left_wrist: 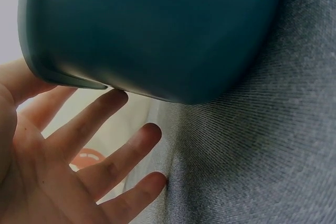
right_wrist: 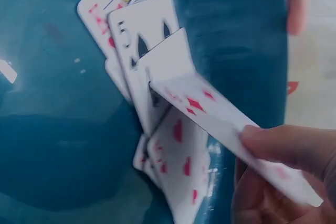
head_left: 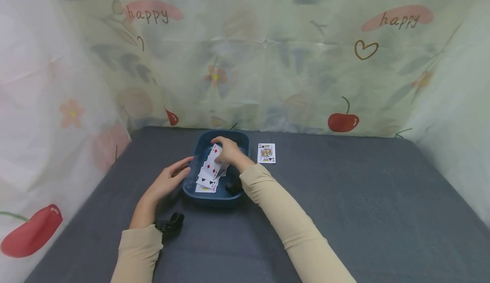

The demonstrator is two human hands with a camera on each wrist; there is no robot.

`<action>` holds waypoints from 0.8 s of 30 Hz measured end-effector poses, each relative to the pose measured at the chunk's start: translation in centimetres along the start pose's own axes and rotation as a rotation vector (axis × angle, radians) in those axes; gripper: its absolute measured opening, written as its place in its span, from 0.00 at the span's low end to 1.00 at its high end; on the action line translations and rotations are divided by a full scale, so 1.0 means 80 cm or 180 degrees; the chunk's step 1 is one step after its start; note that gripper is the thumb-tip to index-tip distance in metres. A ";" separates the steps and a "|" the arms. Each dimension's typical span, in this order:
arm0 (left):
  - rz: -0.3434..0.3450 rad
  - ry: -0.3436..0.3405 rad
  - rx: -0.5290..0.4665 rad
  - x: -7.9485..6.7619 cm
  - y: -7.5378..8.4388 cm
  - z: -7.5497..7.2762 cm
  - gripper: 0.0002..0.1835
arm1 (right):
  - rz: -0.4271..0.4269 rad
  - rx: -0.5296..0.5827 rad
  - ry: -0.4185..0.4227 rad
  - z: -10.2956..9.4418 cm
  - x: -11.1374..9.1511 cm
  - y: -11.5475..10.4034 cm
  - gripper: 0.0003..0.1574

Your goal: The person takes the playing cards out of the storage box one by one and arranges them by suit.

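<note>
A dark blue plastic basin stands on the table with several loosely overlapping playing cards inside. In the right wrist view, a red court card and a five of spades show in that pile. My right hand reaches into the basin and pinches a diamond card between thumb and fingers, tilted over the pile. At the basin's left side, my left hand has its fingers spread and fairly straight. One fingertip touches or nearly touches the basin's outside.
To the right of the basin, a king of clubs lies face up on the grey cloth-covered table. A patterned curtain hangs along the table's back and sides. A black wrist device sits at the left sleeve.
</note>
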State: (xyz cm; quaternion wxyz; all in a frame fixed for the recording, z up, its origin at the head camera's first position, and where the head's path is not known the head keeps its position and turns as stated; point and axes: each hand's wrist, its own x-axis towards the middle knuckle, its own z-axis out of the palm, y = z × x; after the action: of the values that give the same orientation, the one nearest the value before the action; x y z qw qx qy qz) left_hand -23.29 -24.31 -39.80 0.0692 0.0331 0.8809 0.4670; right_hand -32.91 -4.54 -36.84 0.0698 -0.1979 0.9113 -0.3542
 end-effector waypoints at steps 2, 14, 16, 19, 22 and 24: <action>-0.0007 0.0007 0.0010 0.000 0.000 0.000 0.30 | -0.0070 0.0036 0.0034 -0.005 -0.001 -0.005 0.35; -0.0046 0.0002 0.0032 0.002 0.000 0.000 0.30 | -0.0154 0.0260 0.0047 -0.035 -0.010 -0.019 0.44; -0.0043 0.0006 0.0033 0.002 0.000 0.001 0.30 | -0.0180 0.0300 0.0073 -0.039 -0.011 -0.017 0.44; -0.0008 0.0014 0.0032 0.002 0.000 0.001 0.29 | -0.0184 0.0515 0.0083 -0.045 -0.012 -0.012 0.41; 0.0025 0.0017 0.0029 0.002 0.000 0.001 0.29 | -0.0209 0.0713 0.0093 -0.052 -0.013 -0.008 0.35; 0.0027 0.0018 0.0030 0.002 -0.001 0.002 0.29 | -0.0253 0.0741 0.0124 -0.057 -0.014 -0.005 0.29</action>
State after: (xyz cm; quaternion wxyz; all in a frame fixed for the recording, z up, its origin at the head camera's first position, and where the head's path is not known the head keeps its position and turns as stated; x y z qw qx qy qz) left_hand -23.40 -24.22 -39.92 0.0646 0.0359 0.8831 0.4632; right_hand -33.00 -1.53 -33.20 0.0605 -0.2175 0.8567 -0.4638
